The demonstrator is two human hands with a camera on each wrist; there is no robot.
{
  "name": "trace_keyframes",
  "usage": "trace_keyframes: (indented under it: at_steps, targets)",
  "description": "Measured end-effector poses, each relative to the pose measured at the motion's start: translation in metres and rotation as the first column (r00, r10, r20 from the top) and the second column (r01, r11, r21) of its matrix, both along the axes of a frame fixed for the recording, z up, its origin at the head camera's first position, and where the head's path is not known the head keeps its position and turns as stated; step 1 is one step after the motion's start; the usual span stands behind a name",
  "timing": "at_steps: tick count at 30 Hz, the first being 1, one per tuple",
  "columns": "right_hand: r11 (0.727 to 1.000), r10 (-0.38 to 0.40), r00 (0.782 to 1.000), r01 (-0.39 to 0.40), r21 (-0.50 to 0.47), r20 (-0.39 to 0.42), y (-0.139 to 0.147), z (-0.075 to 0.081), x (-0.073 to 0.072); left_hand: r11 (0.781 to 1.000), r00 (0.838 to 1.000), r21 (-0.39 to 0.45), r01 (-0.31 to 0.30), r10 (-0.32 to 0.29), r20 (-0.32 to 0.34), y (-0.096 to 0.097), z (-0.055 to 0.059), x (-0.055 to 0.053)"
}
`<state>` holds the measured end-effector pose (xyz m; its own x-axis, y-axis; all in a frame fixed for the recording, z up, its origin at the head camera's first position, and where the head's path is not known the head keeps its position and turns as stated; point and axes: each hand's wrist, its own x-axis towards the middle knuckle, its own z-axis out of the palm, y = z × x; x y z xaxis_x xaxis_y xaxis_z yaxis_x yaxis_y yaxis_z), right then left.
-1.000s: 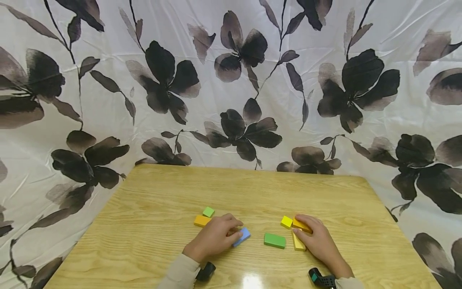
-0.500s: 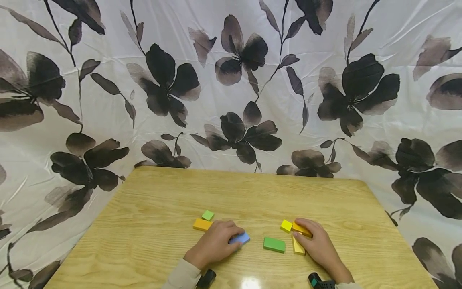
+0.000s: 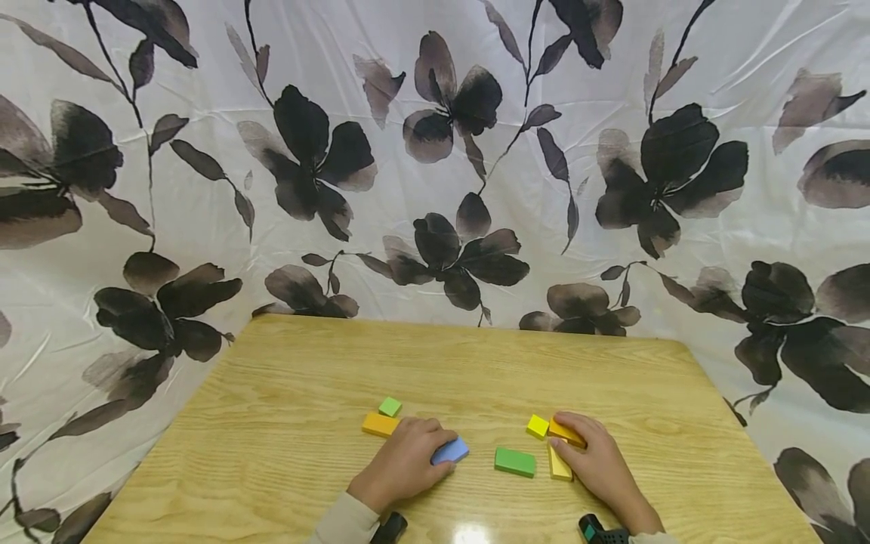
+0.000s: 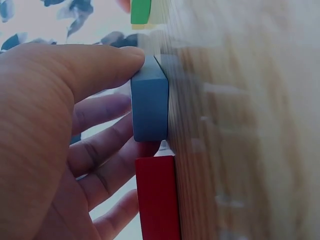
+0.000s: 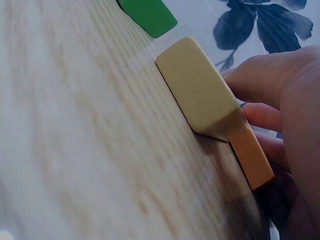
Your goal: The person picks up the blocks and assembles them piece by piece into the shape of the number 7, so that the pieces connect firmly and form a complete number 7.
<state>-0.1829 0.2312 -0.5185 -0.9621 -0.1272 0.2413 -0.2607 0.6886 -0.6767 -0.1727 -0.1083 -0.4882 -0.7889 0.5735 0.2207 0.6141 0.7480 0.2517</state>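
Observation:
My left hand [image 3: 402,459] grips a blue block [image 3: 451,451] lying on the table. In the left wrist view the thumb lies at the block's near top edge, and the fingers curl along its far side. Just beyond the blue block's end is a red block [image 4: 157,197], hidden under the hand in the head view. My right hand [image 3: 601,457] holds an orange block [image 3: 566,432], fingers over its far side. The right thumb lies over the corner of a pale yellow block [image 3: 559,463], which meets the orange one at an angle. A bright yellow cube [image 3: 538,426] sits beside them.
A green block [image 3: 514,462] lies between the two hands. Left of centre, a light green cube [image 3: 390,406] stands behind another orange block [image 3: 380,425], partly covered by the left hand. A floral cloth [image 3: 448,174] hangs behind the wooden table [image 3: 306,363].
My left thumb has shifted from over the blue block to its near edge, and the block has turned slightly. The right hand stays with the orange block. The head view has tilted a little upward.

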Motion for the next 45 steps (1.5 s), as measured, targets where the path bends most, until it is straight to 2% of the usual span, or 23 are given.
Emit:
trace_keyframes:
  at_steps: [9, 15, 22, 29, 38, 45]
  targets:
    - [1.0, 0.009, 1.0, -0.009, -0.005, 0.004, -0.002, 0.0, 0.001, 0.999, 0.999, -0.037, -0.015, 0.014, -0.035, 0.0, 0.0, 0.003]
    - [1.0, 0.007, 1.0, -0.007, 0.003, -0.016, -0.002, 0.001, -0.002, 0.999, 0.998, -0.032, -0.019, 0.017, -0.061, 0.001, 0.002, 0.001]
    - [1.0, 0.006, 1.0, -0.006, 0.003, -0.001, -0.001, 0.001, -0.002, 0.999, 0.997, -0.031, -0.02, 0.018, -0.069, 0.003, 0.001, 0.003]
    - [1.0, 0.007, 1.0, -0.007, 0.006, -0.003, -0.001, 0.002, -0.001, 0.999, 0.997, -0.002, -0.034, 0.034, -0.063, 0.005, -0.001, 0.005]
    - [1.0, -0.001, 0.998, 0.001, 0.001, 0.057, 0.0, 0.003, 0.001, 0.998, 0.997, 0.056, -0.041, 0.044, -0.059, 0.008, -0.002, 0.007]
    - [1.0, -0.003, 0.999, 0.003, 0.002, 0.036, 0.001, 0.004, -0.001, 0.993, 0.998, 0.111, -0.038, 0.043, -0.05, 0.01, 0.001, 0.008]
